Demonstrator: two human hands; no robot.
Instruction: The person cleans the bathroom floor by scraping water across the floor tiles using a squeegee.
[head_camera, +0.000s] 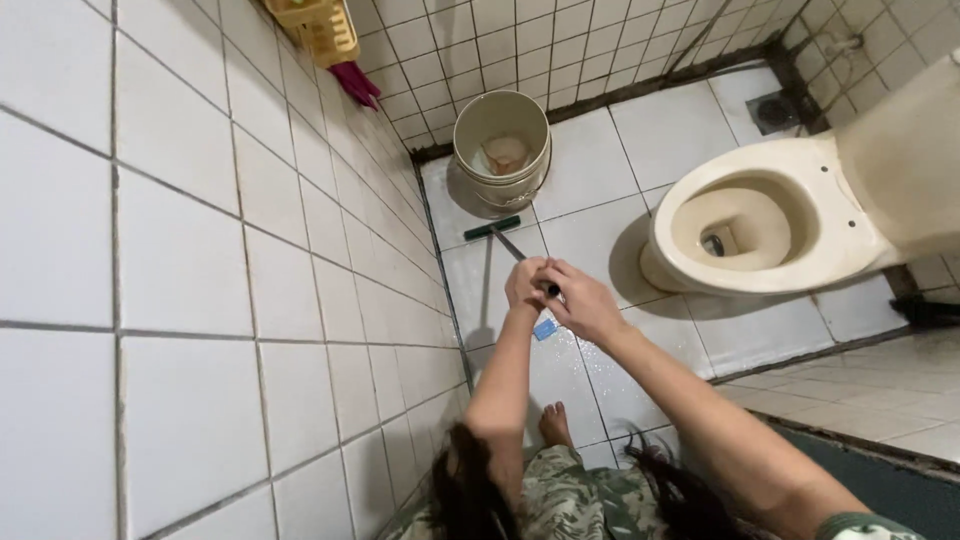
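Both my left hand (525, 283) and right hand (583, 303) have fingers wrapped shut around the near end of one long grey-handled floor brush (509, 243), its axis running away from me to its green head (491, 227), just before one cream plastic bucket (502, 148); one cream toilet bowl (760, 225) sits right.

No sign, label or screen shows in this tiled room; the only thing that might be a package is a small light-blue rectangular item (544, 328) lying flat on the wet white floor tiles just below the hands, too small to tell whether it is a packet; a pale crumpled wrapper or bag (506, 153), peach and white, lies in the bottom of the cream bucket (470, 150) that stands against the far wall, and what it is cannot be told.
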